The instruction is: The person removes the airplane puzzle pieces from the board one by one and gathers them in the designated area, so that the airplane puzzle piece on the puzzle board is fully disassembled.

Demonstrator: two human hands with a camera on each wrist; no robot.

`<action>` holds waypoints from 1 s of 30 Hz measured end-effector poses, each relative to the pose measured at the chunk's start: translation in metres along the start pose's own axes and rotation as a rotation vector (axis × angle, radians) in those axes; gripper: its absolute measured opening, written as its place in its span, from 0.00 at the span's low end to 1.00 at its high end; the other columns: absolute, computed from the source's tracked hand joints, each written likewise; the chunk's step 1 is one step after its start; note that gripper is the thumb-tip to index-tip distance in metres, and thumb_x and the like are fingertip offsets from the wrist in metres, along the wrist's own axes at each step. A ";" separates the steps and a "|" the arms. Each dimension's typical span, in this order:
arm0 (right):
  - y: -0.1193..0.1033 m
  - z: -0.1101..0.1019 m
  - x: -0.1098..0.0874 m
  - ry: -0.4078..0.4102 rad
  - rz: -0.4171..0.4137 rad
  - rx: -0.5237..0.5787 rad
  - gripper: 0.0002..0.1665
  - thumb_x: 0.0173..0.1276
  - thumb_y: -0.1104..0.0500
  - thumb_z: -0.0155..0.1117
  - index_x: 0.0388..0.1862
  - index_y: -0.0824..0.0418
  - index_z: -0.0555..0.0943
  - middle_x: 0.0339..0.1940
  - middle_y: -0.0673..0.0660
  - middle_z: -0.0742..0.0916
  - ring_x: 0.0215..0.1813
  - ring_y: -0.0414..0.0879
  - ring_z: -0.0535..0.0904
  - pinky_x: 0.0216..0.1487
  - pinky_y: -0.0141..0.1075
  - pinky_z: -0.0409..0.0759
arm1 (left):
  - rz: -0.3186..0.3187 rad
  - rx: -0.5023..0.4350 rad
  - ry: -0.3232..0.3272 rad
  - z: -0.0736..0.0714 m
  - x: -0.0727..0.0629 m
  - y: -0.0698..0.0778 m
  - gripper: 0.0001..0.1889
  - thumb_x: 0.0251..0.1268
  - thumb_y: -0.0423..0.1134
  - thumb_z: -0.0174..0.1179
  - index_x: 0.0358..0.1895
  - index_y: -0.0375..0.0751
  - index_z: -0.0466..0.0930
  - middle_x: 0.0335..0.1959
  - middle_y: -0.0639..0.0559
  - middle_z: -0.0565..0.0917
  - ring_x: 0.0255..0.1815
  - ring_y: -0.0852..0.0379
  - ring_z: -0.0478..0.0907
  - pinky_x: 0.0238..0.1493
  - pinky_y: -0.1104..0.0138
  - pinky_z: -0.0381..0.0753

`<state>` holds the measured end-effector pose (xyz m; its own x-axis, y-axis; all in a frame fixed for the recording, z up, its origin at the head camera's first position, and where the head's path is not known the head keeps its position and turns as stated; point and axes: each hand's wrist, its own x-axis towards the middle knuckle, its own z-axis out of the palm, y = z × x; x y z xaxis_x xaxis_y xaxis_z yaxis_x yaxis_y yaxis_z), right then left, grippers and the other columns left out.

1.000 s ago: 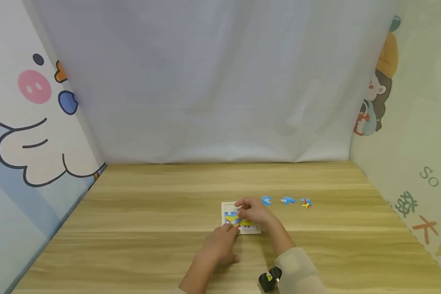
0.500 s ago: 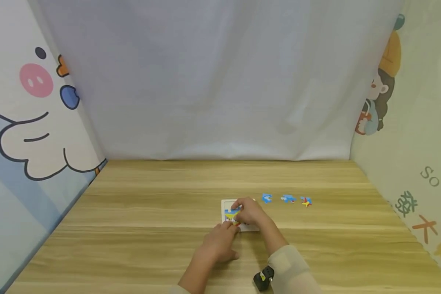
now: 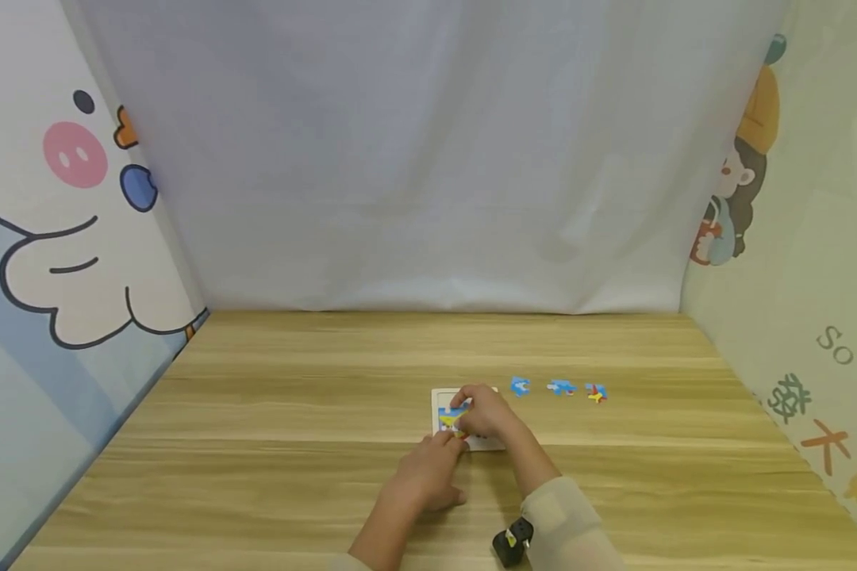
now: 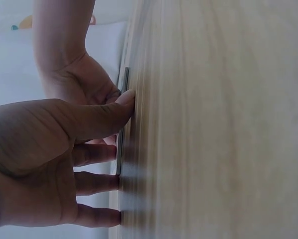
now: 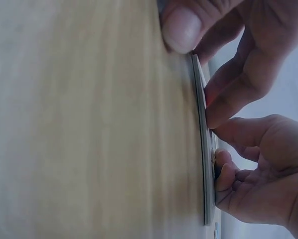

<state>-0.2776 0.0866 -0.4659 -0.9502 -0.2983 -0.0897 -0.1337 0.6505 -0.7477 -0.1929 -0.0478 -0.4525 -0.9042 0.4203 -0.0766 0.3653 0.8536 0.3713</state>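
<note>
Frame (image 3: 435, 406), pale and shallow, lies flat on the wood-grain table (image 3: 257, 444), slightly right of centre, with blue and yellow puzzle artwork (image 3: 447, 422) partly exposed at its left. My left hand (image 3: 424, 471) rests at the frame's near left part, fingers straight and spaced apart. My right hand (image 3: 491, 412) arches over the frame from the right, fingers curled down; whether thumb and forefinger pinch a piece I cannot tell (my own hand blocks the view). Three loose pieces are recorded right of the frame, level with its far edge, separate in a row: blue-and-white piece (image 3: 520, 386), blue piece (image 3: 562, 387), multicoloured piece (image 3: 597, 392). Black device (image 3: 510, 544) noted beside my right sleeve (image 3: 570, 519). Pale curtain (image 3: 428, 159) hangs at the table's far edge
</note>
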 end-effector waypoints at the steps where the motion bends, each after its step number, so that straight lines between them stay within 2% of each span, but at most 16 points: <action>1: 0.000 0.000 0.000 0.000 0.003 0.005 0.16 0.49 0.73 0.65 0.38 0.63 0.79 0.22 0.54 0.76 0.20 0.43 0.71 0.20 0.30 0.70 | -0.001 -0.006 -0.002 0.000 0.000 0.000 0.33 0.44 0.42 0.73 0.57 0.39 0.74 0.60 0.44 0.70 0.60 0.39 0.66 0.46 0.46 0.75; 7: 0.003 0.002 -0.001 -0.008 0.014 0.076 0.17 0.49 0.74 0.64 0.39 0.63 0.78 0.22 0.55 0.76 0.21 0.43 0.70 0.20 0.30 0.69 | -0.017 -0.032 -0.026 0.002 0.000 0.000 0.33 0.45 0.42 0.73 0.57 0.39 0.73 0.62 0.42 0.69 0.62 0.37 0.64 0.49 0.43 0.72; 13: 0.005 0.001 -0.002 0.035 0.007 0.193 0.14 0.51 0.75 0.59 0.37 0.65 0.76 0.25 0.57 0.78 0.24 0.44 0.71 0.22 0.30 0.69 | -0.007 -0.032 -0.031 0.001 0.002 -0.001 0.32 0.45 0.42 0.73 0.57 0.38 0.73 0.62 0.41 0.68 0.62 0.38 0.63 0.48 0.43 0.72; 17: 0.004 0.002 -0.002 0.078 -0.002 0.210 0.13 0.52 0.76 0.54 0.36 0.66 0.76 0.25 0.59 0.77 0.22 0.43 0.69 0.20 0.29 0.67 | -0.001 -0.026 -0.019 0.000 0.004 -0.002 0.32 0.44 0.42 0.73 0.56 0.38 0.73 0.62 0.41 0.69 0.62 0.39 0.64 0.48 0.43 0.73; 26: 0.003 0.005 -0.004 0.097 0.038 0.249 0.12 0.53 0.75 0.55 0.36 0.66 0.77 0.26 0.58 0.76 0.23 0.43 0.68 0.21 0.30 0.67 | -0.014 -0.028 -0.043 0.000 0.001 -0.002 0.33 0.45 0.43 0.73 0.58 0.40 0.73 0.64 0.43 0.67 0.63 0.36 0.63 0.47 0.41 0.72; 30: 0.004 0.003 -0.006 0.150 0.026 0.289 0.12 0.55 0.75 0.53 0.38 0.66 0.77 0.25 0.56 0.76 0.24 0.44 0.69 0.22 0.31 0.68 | -0.021 -0.029 -0.036 0.000 0.001 -0.003 0.33 0.44 0.42 0.73 0.58 0.40 0.73 0.63 0.43 0.68 0.63 0.36 0.63 0.47 0.41 0.72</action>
<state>-0.2720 0.0891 -0.4706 -0.9860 -0.1641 -0.0295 -0.0437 0.4250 -0.9041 -0.1951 -0.0496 -0.4538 -0.9028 0.4138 -0.1175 0.3394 0.8531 0.3963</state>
